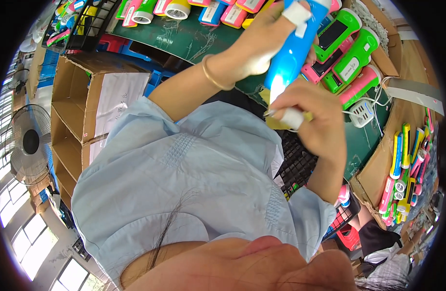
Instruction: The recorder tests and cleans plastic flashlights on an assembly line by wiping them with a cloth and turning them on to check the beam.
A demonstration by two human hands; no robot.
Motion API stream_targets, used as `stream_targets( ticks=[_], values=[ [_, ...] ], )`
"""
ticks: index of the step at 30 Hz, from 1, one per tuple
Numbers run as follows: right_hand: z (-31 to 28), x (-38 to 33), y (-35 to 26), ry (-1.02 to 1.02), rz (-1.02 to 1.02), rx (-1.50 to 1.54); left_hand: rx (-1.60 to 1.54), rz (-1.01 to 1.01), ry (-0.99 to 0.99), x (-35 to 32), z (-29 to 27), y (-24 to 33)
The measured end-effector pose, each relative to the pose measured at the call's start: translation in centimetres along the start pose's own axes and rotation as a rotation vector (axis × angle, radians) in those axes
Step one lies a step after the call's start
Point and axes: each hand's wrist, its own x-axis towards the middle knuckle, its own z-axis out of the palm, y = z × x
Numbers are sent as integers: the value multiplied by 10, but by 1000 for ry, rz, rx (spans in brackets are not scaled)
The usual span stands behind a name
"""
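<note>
Left grip (269, 36) was closed round the upper body of a blue torch (293, 51), with white tape on one finger and a gold bangle (214, 73) on the wrist. Right grip (312, 116) was closed on the torch's lower end, fingertips also taped, pressing a yellowish piece (281, 122) against it. I noted the torch was held tilted above the green bench (184, 36), clear of its surface, just beside a cluster of green and pink torches (351, 63). A white charger block (362, 114) lay near the right grip. More torches filled a cardboard box (378, 169) at far right. Open cartons (70, 111) and a fan (30, 143) stood on the left.
</note>
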Motion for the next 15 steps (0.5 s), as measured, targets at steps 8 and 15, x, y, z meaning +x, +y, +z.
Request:
stream_targets(
  ticks=[8, 15],
  values=[
    [50, -26, 31, 203, -501, -702, -759, -264, -210, -8, -19, -15],
    [73, -14, 12, 546, -133, -711, -828, -104, -405, -14, -14, -26]
  ],
)
